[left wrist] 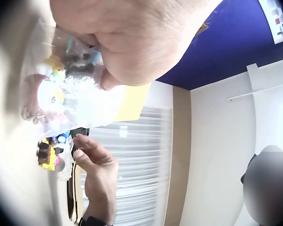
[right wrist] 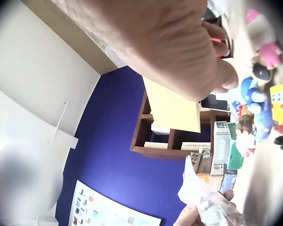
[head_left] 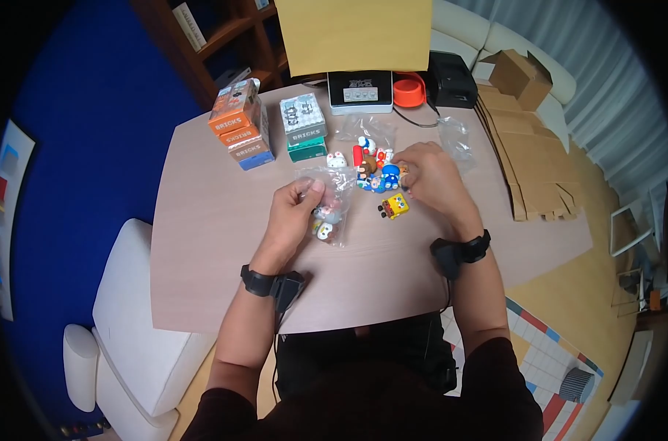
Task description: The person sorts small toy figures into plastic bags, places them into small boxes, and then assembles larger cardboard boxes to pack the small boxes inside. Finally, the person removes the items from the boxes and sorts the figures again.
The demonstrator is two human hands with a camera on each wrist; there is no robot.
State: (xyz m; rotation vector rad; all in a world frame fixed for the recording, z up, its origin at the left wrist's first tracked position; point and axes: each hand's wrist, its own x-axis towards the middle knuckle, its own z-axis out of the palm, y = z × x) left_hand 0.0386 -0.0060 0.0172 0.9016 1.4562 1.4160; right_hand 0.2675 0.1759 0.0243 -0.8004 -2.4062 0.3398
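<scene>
1. Head view: From where I stand, the left hand point(head_left: 290, 214) pinches a clear bag point(head_left: 338, 220) between thumb and fingers, over the near side of the tabletop point(head_left: 224, 220). Small figures show through the plastic. The right hand point(head_left: 437, 176) is over the right side of a cluster of toy figures point(head_left: 378, 178), with a yellow square figure point(head_left: 398, 206) just beside the cluster. Stacked boxes point(head_left: 304, 121) (some read "BRICKS") stand farther back, to the left.
2. Left wrist view: The bag is clamped in the left hand, figures inside, a glare washing over part of it. Beyond, the right hand's thumb and fingertips are apart, near the figures.
3. Right wrist view: The right hand's fingers are loosely bent above a dark-topped figure point(right wrist: 262, 72); I see nothing in them. The left hand grips the bag lower down.
</scene>
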